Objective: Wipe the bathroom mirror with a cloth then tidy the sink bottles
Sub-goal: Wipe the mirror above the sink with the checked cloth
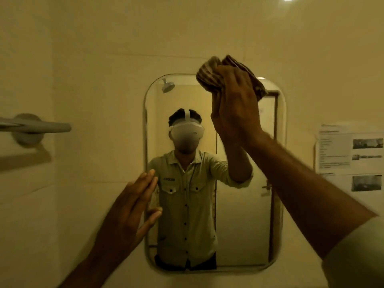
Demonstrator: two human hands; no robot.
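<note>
A rounded rectangular mirror (245,225) hangs on the pale tiled wall straight ahead. My right hand (234,107) is raised to its upper right part and grips a bunched brown striped cloth (209,73), which sits at the mirror's top edge. My left hand (133,206) is flat and empty, fingers together and extended, at the mirror's lower left edge. The glass reflects a person in a light shirt with a headset. No sink or bottles are in view.
A grey towel bar (37,126) sticks out from the wall at the left, at about head height. A printed paper sheet (351,156) is stuck on the wall to the right of the mirror. A ceiling light glares at top right.
</note>
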